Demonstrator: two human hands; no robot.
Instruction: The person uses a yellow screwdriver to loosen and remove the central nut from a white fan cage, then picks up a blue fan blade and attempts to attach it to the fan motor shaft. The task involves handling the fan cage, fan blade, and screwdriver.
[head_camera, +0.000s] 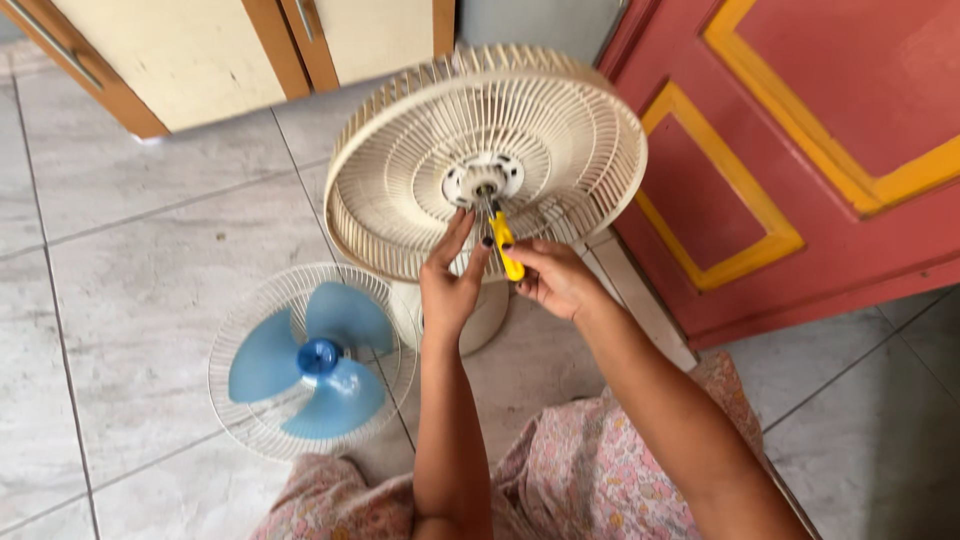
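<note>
The right hand (556, 278) grips a yellow-handled screwdriver (505, 243), its shaft slanting up-left to the motor hub (483, 180) of the cream rear fan guard (480, 160). The left hand (450, 280) (fingers open, nearer) steadies the grille just below.

A blue fan blade (318, 360) lies in a white wire guard (245, 425) on the grey tiled floor (130, 250), near left. A red door (830, 150) with yellow trim stands right; cream cupboards (200, 50) far left.
</note>
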